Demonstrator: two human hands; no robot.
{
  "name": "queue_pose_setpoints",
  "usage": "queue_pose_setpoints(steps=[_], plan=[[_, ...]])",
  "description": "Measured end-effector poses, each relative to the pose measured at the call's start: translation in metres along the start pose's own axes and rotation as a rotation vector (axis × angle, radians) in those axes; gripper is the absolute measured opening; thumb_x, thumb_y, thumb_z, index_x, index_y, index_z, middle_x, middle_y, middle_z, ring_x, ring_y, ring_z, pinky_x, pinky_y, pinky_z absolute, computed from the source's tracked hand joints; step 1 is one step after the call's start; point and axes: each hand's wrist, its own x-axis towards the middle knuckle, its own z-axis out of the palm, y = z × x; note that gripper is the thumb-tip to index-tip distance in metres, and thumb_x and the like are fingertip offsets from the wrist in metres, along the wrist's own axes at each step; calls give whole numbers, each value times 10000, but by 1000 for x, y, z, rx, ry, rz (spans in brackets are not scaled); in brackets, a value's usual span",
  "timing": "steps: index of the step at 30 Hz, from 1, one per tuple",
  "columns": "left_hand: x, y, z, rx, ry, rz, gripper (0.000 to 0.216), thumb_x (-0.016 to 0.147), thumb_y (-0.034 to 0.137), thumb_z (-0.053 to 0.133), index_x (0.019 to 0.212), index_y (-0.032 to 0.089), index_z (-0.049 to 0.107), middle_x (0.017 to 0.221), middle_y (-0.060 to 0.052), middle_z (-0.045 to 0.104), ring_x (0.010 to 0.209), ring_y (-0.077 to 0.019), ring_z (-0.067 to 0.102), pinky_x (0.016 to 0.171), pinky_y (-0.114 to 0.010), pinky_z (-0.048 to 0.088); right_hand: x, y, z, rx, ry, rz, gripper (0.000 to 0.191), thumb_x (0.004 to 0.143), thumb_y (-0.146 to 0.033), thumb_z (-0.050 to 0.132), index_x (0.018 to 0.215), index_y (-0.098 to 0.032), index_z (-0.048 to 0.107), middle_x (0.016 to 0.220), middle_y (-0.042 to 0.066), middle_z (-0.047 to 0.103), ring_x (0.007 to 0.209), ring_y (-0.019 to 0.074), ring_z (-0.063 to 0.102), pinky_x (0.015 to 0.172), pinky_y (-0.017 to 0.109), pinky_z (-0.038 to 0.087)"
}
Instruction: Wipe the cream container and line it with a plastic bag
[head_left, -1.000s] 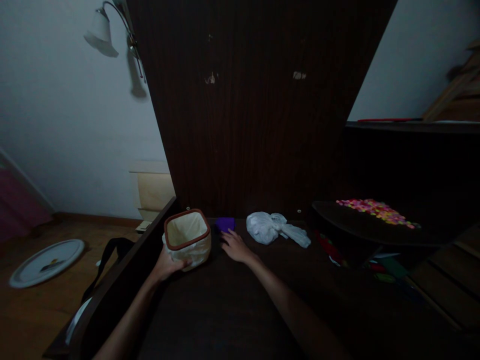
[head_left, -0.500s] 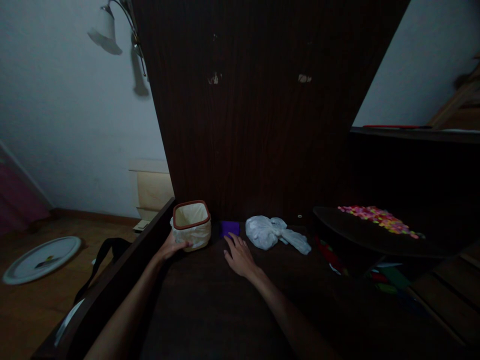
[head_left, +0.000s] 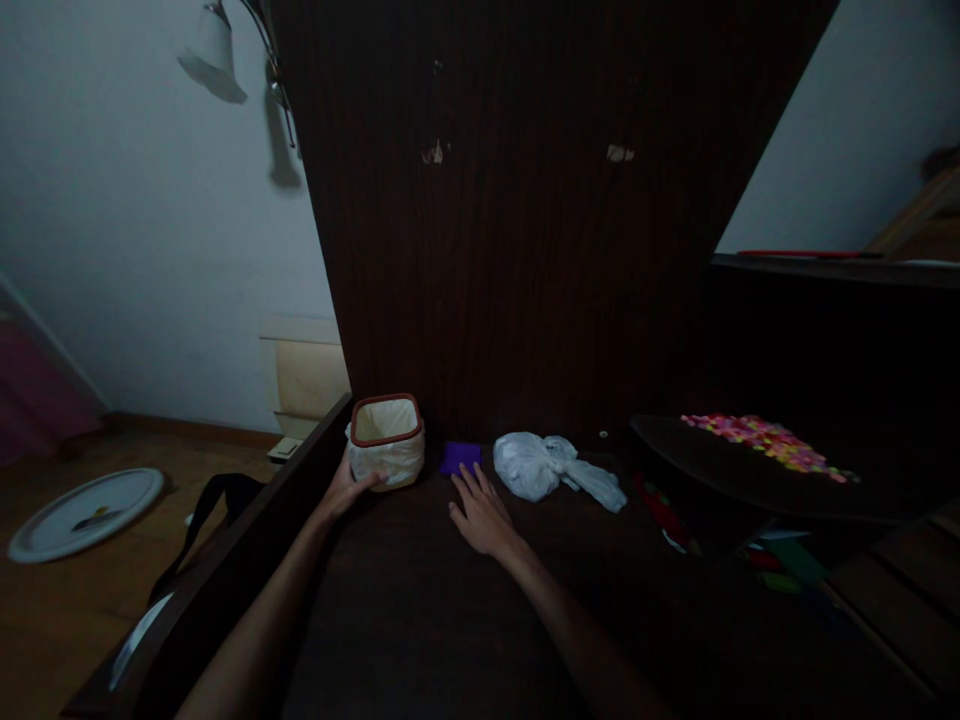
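Observation:
A small square bin (head_left: 387, 438) with a brown rim and a white plastic liner stands at the back left of a dark wooden table (head_left: 450, 620). My left hand (head_left: 347, 488) holds the bin at its lower left side, thumb across the front. My right hand (head_left: 480, 512) lies flat on the table with fingers stretched out, its fingertips just short of a small purple object (head_left: 460, 457) beside the bin. A knotted white plastic bag (head_left: 547, 466) lies to the right of the purple object.
A tall dark wooden panel (head_left: 525, 220) rises behind the table. A dark tray with a heap of coloured pieces (head_left: 765, 438) sits at the right, red and green bits below it. On the floor at left lie a white round plate (head_left: 82, 512) and a black strap (head_left: 217, 500).
The bin has gone from tilted and near to upright at the back of the table, my left hand still on it. My right hand slid slightly back from the purple object.

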Motion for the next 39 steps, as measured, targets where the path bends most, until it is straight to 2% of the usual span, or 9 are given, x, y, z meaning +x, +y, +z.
queue_pose_setpoints(steps=[11,16,21,25,29,32,34,36,39], plan=[[-6,-12,10,31,219,-9,836,704,368,827,1404,216,394,1462,-152,541,1342,-301,565,1143,-467,451,-4,-3,-2,-29,1,15,643,992,-368,441,1580,-121,355,1697,98,120,1571,335,62,1255,489,208],[-10,-12,15,84,283,-40,783,739,391,828,1364,184,403,1453,-198,541,1343,-321,568,1163,-510,427,-12,-4,-5,-24,-7,20,644,999,-377,425,1584,-121,345,1692,107,111,1572,324,46,1259,492,196],[-16,-11,19,124,303,-30,713,758,393,803,1320,190,414,1437,-207,543,1336,-320,575,1124,-499,480,-29,0,-12,9,-43,39,662,998,-371,441,1600,-135,301,1701,88,76,1574,295,4,1260,467,202],[-29,-9,18,176,324,24,699,718,375,800,1277,194,421,1418,-197,528,1340,-341,556,1114,-540,481,-51,12,-21,17,-63,22,662,1007,-388,440,1599,-127,298,1704,97,84,1574,282,-10,1272,447,166],[-47,-1,15,264,395,118,633,702,399,775,1213,189,467,1331,-156,528,1344,-381,501,1164,-628,377,-77,29,-29,16,-50,3,623,1016,-413,434,1569,-134,372,1697,111,157,1576,275,49,1267,460,203],[-60,13,20,338,429,242,557,742,410,725,1197,191,491,1280,-134,521,1316,-371,489,1172,-605,364,-93,40,-34,9,-22,-41,572,1018,-394,438,1530,-138,443,1676,118,246,1573,265,110,1261,475,235],[-67,24,29,452,402,415,482,814,414,662,1208,189,498,1242,-138,541,1241,-361,535,1120,-587,420,-102,43,-38,-2,-12,-62,551,1020,-385,438,1508,-133,475,1659,124,295,1569,270,141,1260,488,242],[-73,35,41,537,297,531,377,871,381,610,1190,199,521,1225,-137,571,1208,-347,554,1106,-556,438,-108,43,-42,-13,-23,-59,546,1021,-390,440,1501,-133,487,1651,123,316,1564,281,165,1258,500,250],[-81,44,60,638,-23,588,250,927,345,543,1138,221,590,1199,-120,620,1184,-321,580,1085,-513,470,-114,40,-45,-16,-54,-56,553,1021,-409,445,1506,-147,485,1649,111,323,1559,291,187,1257,504,258]])
